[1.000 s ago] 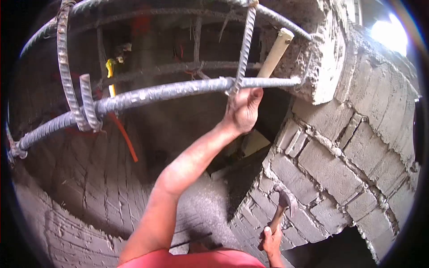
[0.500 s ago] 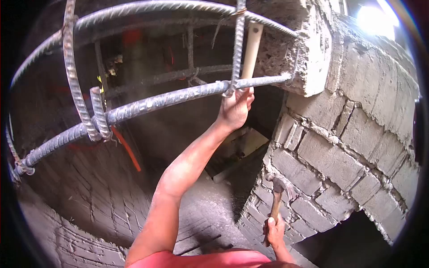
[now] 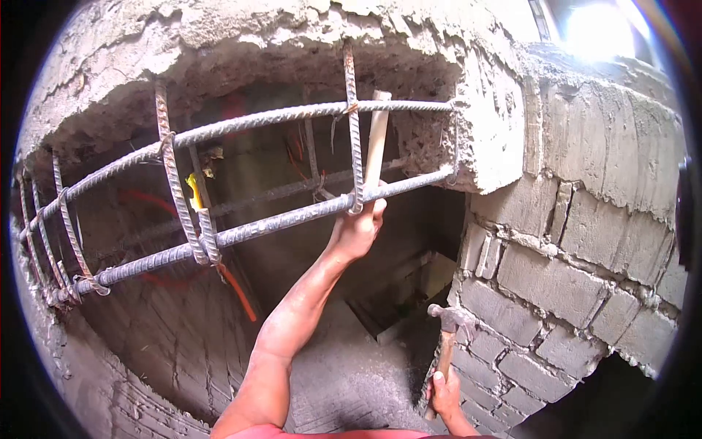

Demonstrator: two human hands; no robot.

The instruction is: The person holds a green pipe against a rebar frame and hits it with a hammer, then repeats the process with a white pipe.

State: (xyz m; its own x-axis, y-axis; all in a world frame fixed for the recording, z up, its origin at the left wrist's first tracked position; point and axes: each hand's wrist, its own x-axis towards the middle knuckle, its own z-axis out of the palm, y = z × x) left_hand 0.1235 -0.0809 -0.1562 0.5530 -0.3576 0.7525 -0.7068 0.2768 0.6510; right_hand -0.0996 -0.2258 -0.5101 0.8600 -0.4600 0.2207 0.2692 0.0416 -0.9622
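Observation:
My left hand reaches up and is closed on the lower horizontal rebar of a rebar cage, right beside a vertical stirrup. A pale wooden stick stands upright behind the hand, passing up between the bars; I cannot tell whether the hand grips it too. My right hand is low at the bottom edge and holds a claw hammer by its wooden handle, head up, close to the block wall.
Rough broken concrete caps the cage above and to the right. Orange and yellow conduit shows behind the bars. Below lies a dark pit with curved brick walls. Bright light glares at top right.
The view has tilted up, so the cage and the concrete above it now fill the top. My left hand stays on the lower bar. The hammer in my right hand stays low.

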